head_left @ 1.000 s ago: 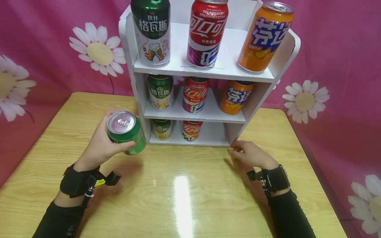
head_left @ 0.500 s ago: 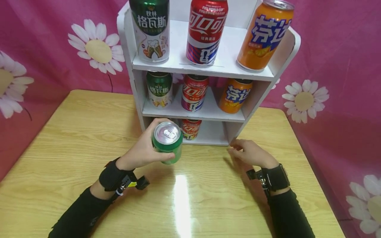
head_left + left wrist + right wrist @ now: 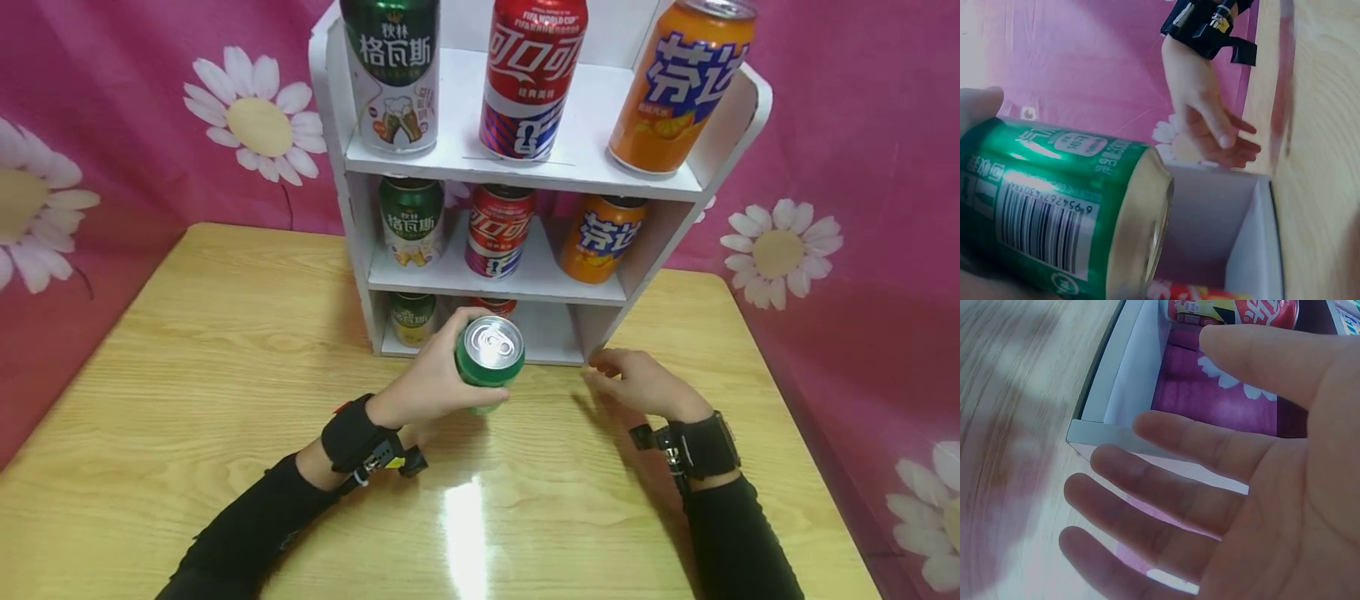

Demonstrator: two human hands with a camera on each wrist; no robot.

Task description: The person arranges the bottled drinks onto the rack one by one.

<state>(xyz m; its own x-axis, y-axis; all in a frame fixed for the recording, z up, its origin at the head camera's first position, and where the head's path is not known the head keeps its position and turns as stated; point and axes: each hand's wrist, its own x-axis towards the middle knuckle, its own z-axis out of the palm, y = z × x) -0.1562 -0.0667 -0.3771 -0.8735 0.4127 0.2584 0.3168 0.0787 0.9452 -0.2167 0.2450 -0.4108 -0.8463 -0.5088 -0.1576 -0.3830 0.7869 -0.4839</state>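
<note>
My left hand (image 3: 435, 379) grips a green drink can (image 3: 491, 354) in front of the bottom tier of a white shelf (image 3: 495, 291). The can's silver top with its pull tab faces up in the head view. Its barcode side and metal base show in the left wrist view. Behind it, a red cola can (image 3: 495, 306) on the bottom tier is mostly covered. My right hand (image 3: 645, 385) is by the shelf's lower right corner, holding nothing; its fingers (image 3: 1179, 440) are extended and spread in the right wrist view. I cannot tell whether they touch the shelf.
Left on the bottom tier stands a green kvass can (image 3: 412, 319). Green, red and orange cans (image 3: 603, 239) line the middle tier, and larger-looking ones, including another orange can (image 3: 682, 87), the top. The shelf stands on a wooden table (image 3: 225, 350) before a pink daisy-print cloth (image 3: 142, 150).
My left hand has carried the green can rightward, from beside the shelf's left side to the front of the bottom tier's middle. My right hand has stayed by the lower right corner.
</note>
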